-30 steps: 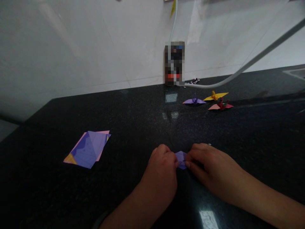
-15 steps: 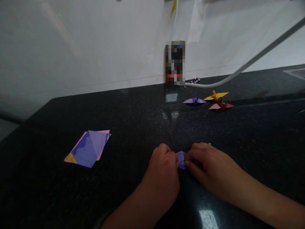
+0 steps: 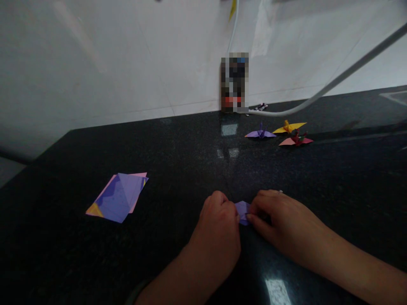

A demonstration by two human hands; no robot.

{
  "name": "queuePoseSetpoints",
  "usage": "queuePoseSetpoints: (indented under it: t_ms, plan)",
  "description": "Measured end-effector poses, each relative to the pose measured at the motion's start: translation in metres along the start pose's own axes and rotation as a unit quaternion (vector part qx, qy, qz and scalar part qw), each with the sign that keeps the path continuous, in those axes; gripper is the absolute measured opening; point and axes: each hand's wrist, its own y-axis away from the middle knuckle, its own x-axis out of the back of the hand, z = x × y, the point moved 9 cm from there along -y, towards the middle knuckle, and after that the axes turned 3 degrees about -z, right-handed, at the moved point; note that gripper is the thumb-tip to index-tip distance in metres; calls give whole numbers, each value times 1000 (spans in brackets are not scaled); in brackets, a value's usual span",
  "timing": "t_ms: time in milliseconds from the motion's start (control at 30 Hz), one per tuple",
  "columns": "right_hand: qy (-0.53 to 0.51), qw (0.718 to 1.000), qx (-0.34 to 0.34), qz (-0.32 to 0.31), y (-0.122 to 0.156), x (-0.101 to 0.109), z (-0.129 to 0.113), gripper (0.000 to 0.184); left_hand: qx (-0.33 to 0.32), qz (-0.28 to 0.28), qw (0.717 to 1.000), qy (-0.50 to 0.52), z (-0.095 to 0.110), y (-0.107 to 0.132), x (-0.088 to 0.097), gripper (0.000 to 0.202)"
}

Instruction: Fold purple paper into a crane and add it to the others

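A small folded piece of purple origami paper (image 3: pixel 243 212) lies low over the dark countertop, between my two hands. My left hand (image 3: pixel 220 226) is closed at its left edge, with the fingertips hidden behind the knuckles. On the opposite edge, my right hand (image 3: pixel 276 217) pinches the paper between thumb and fingers; a ring shows on one finger. Only the middle of the paper is visible, with creases across it.
Left of my hands lies a stack of purple, pink and yellow paper (image 3: pixel 122 197). Farther back are a purple paper crane (image 3: pixel 261 134), a yellow crane (image 3: pixel 288 126) and a red crane (image 3: pixel 296 140). A blurred-out upright object (image 3: pixel 234 82) and a pale cable (image 3: pixel 318 95) stand by the wall.
Almost nothing differs. Both hands keep their hold on the purple paper, and the view has shifted very slightly.
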Motion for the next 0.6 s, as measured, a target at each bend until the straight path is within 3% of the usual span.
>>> queuePoseSetpoints:
  t_ms: [400,500,600]
  plan:
    - [-29,1000,-2,3,0,0,3,10,20,-8,999,33,-13,2,4,22]
    - [-29,1000,3,7,0,2,2,8,-17,-24,999,35,-5,5,10,31]
    - [-22,1000,10,11,1,4,1,8,-67,-51,995,-60,13,14,9,33]
